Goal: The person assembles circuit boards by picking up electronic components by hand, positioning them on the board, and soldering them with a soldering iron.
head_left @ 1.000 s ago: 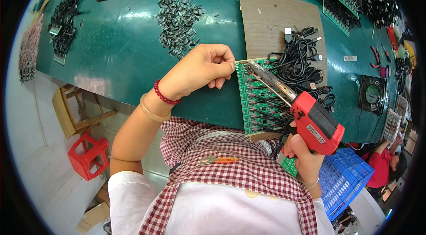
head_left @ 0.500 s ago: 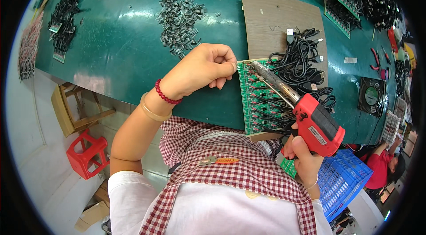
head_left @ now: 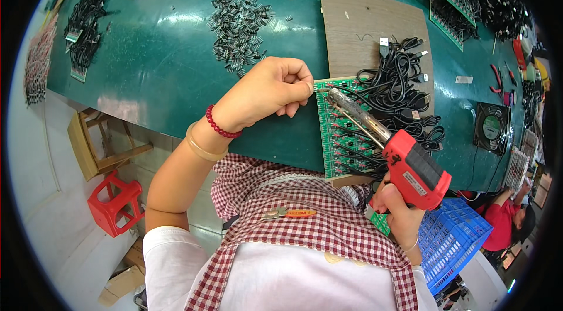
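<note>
My right hand [head_left: 399,208] is wrapped round the grip of a red and black soldering gun [head_left: 417,171]. Its metal barrel slants up and left across a green circuit board panel [head_left: 329,152], with the tip close to the panel's upper left corner. At that same corner my left hand [head_left: 281,89] has thumb and forefinger pinched together. Whatever lies between those fingertips is hidden. Black USB cables [head_left: 394,85] run from the panel and bunch up on its right side. Beyond my left hand lies a heap of small black pin connectors [head_left: 237,29].
A brown board [head_left: 375,23] lies under the cables on the green table [head_left: 158,76]. More cabled panels [head_left: 451,6] are stacked at far right. A small fan [head_left: 491,126] stands at right, a blue crate [head_left: 451,240] below the edge. A red stool [head_left: 116,204] is at left.
The soldering gun has shifted slightly left and down, bringing its tip nearer the panel's left edge and my left fingertips. My left hand has barely moved.
</note>
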A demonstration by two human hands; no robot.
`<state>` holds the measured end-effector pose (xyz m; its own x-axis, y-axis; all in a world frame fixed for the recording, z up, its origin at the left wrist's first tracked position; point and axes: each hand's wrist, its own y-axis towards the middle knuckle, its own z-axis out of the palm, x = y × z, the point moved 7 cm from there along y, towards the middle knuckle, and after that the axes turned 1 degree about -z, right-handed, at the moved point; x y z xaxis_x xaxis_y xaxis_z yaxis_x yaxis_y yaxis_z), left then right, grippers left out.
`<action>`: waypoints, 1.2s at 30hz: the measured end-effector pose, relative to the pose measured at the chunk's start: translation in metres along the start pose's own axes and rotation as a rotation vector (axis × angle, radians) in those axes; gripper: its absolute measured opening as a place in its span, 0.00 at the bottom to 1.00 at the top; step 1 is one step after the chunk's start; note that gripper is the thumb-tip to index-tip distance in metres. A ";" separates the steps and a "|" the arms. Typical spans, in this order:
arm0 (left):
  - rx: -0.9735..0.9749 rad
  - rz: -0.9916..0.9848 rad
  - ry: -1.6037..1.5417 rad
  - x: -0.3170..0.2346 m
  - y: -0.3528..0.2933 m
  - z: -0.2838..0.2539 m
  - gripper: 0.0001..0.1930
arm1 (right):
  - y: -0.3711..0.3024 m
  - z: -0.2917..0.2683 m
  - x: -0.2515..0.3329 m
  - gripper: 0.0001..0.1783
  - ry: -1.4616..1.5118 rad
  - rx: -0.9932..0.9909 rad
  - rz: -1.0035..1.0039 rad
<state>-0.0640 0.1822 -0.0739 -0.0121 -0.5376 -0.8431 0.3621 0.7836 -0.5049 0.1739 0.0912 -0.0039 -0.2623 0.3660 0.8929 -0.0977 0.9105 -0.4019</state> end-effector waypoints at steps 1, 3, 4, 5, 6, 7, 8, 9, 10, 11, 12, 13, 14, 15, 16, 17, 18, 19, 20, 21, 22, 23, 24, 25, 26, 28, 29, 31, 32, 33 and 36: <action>-0.005 0.000 0.001 0.000 0.000 0.000 0.05 | -0.001 -0.002 -0.001 0.13 0.080 -0.061 0.068; -0.006 0.002 -0.003 0.000 -0.001 0.000 0.05 | -0.002 -0.003 -0.001 0.13 0.092 -0.059 0.070; -0.006 0.003 -0.007 -0.001 -0.001 0.001 0.05 | -0.002 -0.004 -0.001 0.14 0.104 -0.059 0.072; -0.006 0.004 -0.006 -0.001 -0.001 0.001 0.05 | -0.002 -0.004 -0.002 0.14 0.104 -0.059 0.072; -0.012 0.001 -0.004 -0.001 -0.002 0.000 0.05 | -0.001 -0.003 -0.002 0.14 0.075 -0.033 0.058; -0.017 -0.002 -0.001 0.000 -0.002 0.000 0.05 | -0.001 -0.001 -0.003 0.14 0.046 -0.007 0.045; -0.018 -0.002 -0.001 -0.001 -0.003 0.001 0.05 | -0.001 -0.003 -0.008 0.14 0.046 -0.007 0.045; -0.025 -0.004 0.002 -0.001 -0.003 0.001 0.06 | -0.001 -0.005 -0.010 0.14 -0.023 0.021 -0.024; -0.033 -0.005 0.005 -0.002 -0.004 0.001 0.06 | -0.002 -0.005 -0.008 0.15 -0.092 0.049 -0.094; -0.032 -0.006 0.006 -0.004 -0.005 0.001 0.06 | -0.002 -0.004 -0.006 0.15 -0.092 0.048 -0.093; -0.043 -0.018 0.059 -0.006 -0.006 0.001 0.05 | -0.002 -0.004 -0.004 0.14 -0.019 0.012 -0.041; -0.054 -0.031 0.111 -0.006 -0.007 0.000 0.05 | -0.002 -0.005 -0.004 0.14 0.054 -0.023 0.010; -0.053 -0.031 0.111 -0.006 -0.008 -0.003 0.05 | -0.003 -0.005 -0.002 0.14 0.053 -0.024 0.010; -0.210 0.151 0.399 -0.021 -0.011 -0.014 0.05 | -0.003 -0.006 -0.001 0.15 0.077 -0.035 0.006; -0.367 0.335 0.685 -0.036 -0.016 -0.019 0.06 | -0.003 -0.007 0.000 0.15 0.100 -0.046 0.002; -0.366 0.334 0.685 -0.035 -0.016 -0.018 0.06 | -0.004 -0.008 -0.001 0.15 0.100 -0.046 0.003; -0.539 0.355 0.965 -0.040 -0.020 -0.022 0.07 | -0.004 -0.008 -0.002 0.16 0.097 -0.030 0.006; -0.711 0.371 1.245 -0.046 -0.025 -0.022 0.08 | -0.005 -0.008 -0.002 0.16 0.093 -0.014 0.009; -0.637 0.269 1.207 -0.043 -0.022 -0.023 0.08 | -0.005 -0.007 -0.002 0.16 0.094 -0.013 0.009; -0.638 0.268 1.207 -0.041 -0.022 -0.023 0.08 | -0.005 -0.005 -0.001 0.16 0.106 -0.019 0.009; -0.640 0.291 1.241 -0.040 -0.022 -0.023 0.08 | -0.006 -0.004 0.000 0.16 0.118 -0.025 0.010; -0.638 0.317 1.274 -0.041 -0.022 -0.021 0.08 | -0.006 -0.004 0.001 0.16 0.118 -0.028 0.012; -0.635 0.318 1.274 -0.041 -0.022 -0.020 0.08 | -0.007 -0.005 0.003 0.16 0.132 -0.027 -0.009; -0.682 0.321 1.260 -0.044 -0.025 -0.021 0.07 | -0.008 -0.005 0.004 0.16 0.146 -0.026 -0.029; -0.730 0.325 1.247 -0.047 -0.028 -0.024 0.07 | -0.008 -0.005 0.004 0.16 0.147 -0.028 -0.029; -0.724 0.314 1.241 -0.046 -0.025 -0.027 0.07 | -0.007 -0.005 0.006 0.16 0.186 -0.015 -0.069; -0.723 0.298 1.234 -0.044 -0.024 -0.029 0.07 | -0.006 -0.005 0.006 0.16 0.187 -0.014 -0.067; -0.706 0.314 1.265 -0.040 -0.019 -0.032 0.08 | -0.006 -0.002 0.002 0.16 0.225 -0.029 0.004; -0.693 0.335 1.293 -0.039 -0.017 -0.032 0.08 | -0.006 0.000 0.002 0.16 0.224 -0.029 0.001; -0.696 0.337 1.293 -0.040 -0.017 -0.034 0.08 | -0.006 0.001 0.003 0.16 0.236 -0.026 -0.022; -0.723 0.257 1.271 -0.039 -0.017 -0.040 0.08 | -0.004 0.002 0.001 0.16 0.267 0.000 -0.068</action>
<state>-0.1073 0.2023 -0.0399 -0.9458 -0.0367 -0.3225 -0.0458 0.9987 0.0205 0.1717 0.0878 -0.0015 0.0070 0.3415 0.9399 -0.1060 0.9348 -0.3389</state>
